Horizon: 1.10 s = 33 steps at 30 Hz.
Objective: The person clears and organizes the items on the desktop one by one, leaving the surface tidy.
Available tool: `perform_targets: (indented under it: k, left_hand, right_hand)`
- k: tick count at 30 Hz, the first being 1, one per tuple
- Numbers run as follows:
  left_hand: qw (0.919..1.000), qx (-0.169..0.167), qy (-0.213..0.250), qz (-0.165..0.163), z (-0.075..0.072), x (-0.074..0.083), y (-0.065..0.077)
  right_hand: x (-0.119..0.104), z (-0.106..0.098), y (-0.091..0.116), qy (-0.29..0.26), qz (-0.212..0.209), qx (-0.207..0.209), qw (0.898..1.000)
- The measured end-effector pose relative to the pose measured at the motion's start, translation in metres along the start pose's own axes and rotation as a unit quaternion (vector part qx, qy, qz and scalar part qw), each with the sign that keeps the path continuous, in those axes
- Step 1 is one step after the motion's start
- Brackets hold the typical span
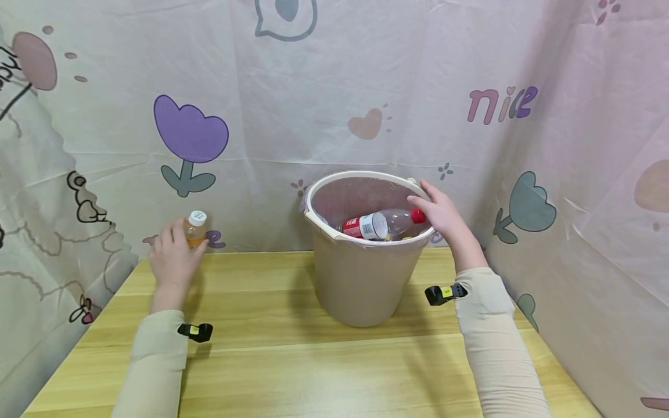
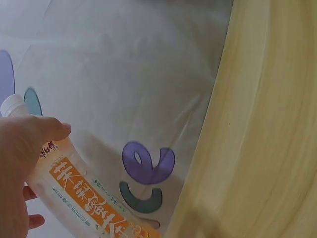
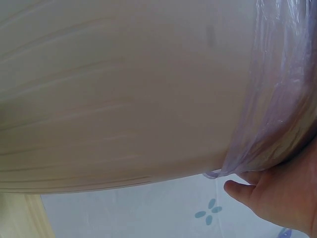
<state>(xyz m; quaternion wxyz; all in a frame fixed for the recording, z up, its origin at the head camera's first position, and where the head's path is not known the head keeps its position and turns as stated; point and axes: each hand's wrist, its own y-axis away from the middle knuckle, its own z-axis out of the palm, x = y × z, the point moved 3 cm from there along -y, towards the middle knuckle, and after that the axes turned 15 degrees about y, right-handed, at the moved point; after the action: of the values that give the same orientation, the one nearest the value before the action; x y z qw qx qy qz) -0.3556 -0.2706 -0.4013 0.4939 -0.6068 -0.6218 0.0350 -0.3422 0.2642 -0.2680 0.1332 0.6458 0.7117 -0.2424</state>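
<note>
My left hand (image 1: 174,253) grips a plastic bottle (image 1: 194,235) with a white cap and holds it at the left of the table. In the left wrist view the bottle (image 2: 81,191) leans, its orange and white label facing the camera. My right hand (image 1: 444,215) holds the right side of the rim of a beige bin (image 1: 360,278). The right wrist view shows the bin's wall (image 3: 148,89) close up, with the right hand (image 3: 282,198) at the rim. A clear bottle with a red cap (image 1: 399,223) and a red-labelled bottle (image 1: 360,226) lie inside.
A thin purplish liner bag (image 3: 270,114) folds over the bin's rim. The bin stands on a light wooden table (image 1: 272,371). Printed cloth (image 1: 292,104) hangs behind the table and along its sides.
</note>
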Motion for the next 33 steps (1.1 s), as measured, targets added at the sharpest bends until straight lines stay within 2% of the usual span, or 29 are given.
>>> perform_targets:
  k: [6, 16, 24, 33]
  left_hand:
    - [0.9967, 0.028, 0.001, 0.076, 0.004, 0.018, 0.004]
    - [0.9813, 0.058, 0.006, 0.183, 0.003, 0.049, 0.011]
    - [0.9668, 0.071, 0.009, 0.245, -0.004, 0.076, 0.014]
    - [0.9570, 0.075, 0.026, 0.279, -0.014, 0.103, 0.020]
  right_hand:
    - [0.000, 0.000, 0.000, 0.000, -0.004, 0.001, 1.000]
    - [0.001, 0.000, 0.000, 0.001, -0.002, -0.003, 1.000]
    - [0.000, -0.001, 0.000, 0.012, -0.001, -0.011, 1.000]
    - [-0.004, -0.003, 0.000, 0.064, -0.004, -0.032, 0.997]
